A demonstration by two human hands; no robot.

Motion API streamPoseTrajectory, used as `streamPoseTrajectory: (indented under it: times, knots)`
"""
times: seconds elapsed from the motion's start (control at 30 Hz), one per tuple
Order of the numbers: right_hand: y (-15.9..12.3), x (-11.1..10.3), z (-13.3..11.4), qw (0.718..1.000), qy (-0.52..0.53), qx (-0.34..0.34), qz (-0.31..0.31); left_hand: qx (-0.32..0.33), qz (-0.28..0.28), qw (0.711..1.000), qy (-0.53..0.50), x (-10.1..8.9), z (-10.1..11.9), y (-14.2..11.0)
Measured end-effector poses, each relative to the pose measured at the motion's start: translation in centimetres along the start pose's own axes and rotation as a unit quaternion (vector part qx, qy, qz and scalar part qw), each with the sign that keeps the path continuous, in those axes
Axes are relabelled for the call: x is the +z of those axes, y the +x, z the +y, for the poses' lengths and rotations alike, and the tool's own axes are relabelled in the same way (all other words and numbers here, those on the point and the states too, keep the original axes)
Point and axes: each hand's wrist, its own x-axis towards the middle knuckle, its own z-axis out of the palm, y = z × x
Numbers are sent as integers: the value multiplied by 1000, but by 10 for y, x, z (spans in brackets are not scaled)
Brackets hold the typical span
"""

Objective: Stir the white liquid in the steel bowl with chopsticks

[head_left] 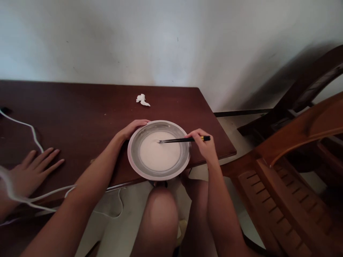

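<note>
A wide metal basin (132, 157) sits at the table's front edge, its near rim jutting over the edge. In it is a milky white liquid (160, 157). My left hand (135, 126) is curled round the basin's far left side, with its fingertips partly hidden behind the rim. My right hand (202, 142) grips black chopsticks (178, 140) with gold bands near their upper ends. The chopsticks lie at a low slant across the right rim, and their tips touch the liquid near the middle.
Behind the basin lies a crumpled white tissue (143, 100) on the dark wooden table (171, 103). Another person's hand (40, 166) rests flat at the left, among white cables (33, 132). A wooden chair (278, 200) stands at the right, and a pale wall (171, 43) is behind.
</note>
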Motion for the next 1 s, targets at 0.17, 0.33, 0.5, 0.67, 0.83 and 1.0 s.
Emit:
streamPoseTrajectory:
  times: [0.17,0.33,0.5,0.67,0.83,1.0]
  knots:
    - [1,1,0,999,39,35,-8,-5,2,1000,4,1,1,0]
    - [7,7,0,1000,3,-12,-14,2,7,1000,6,4,2,-3]
    - [5,2,3,997,53,38,32,5,27,1000,6,6,2,-4]
    - [5,3,2,999,8,-13,-33,0,11,1000,1,1,-1,-1]
    - [3,-3,2,997,36,25,63,-4,1,1000,-12,0,-1,0]
    - [1,3,0,998,6,-15,-67,-3,3,1000,0,2,2,0]
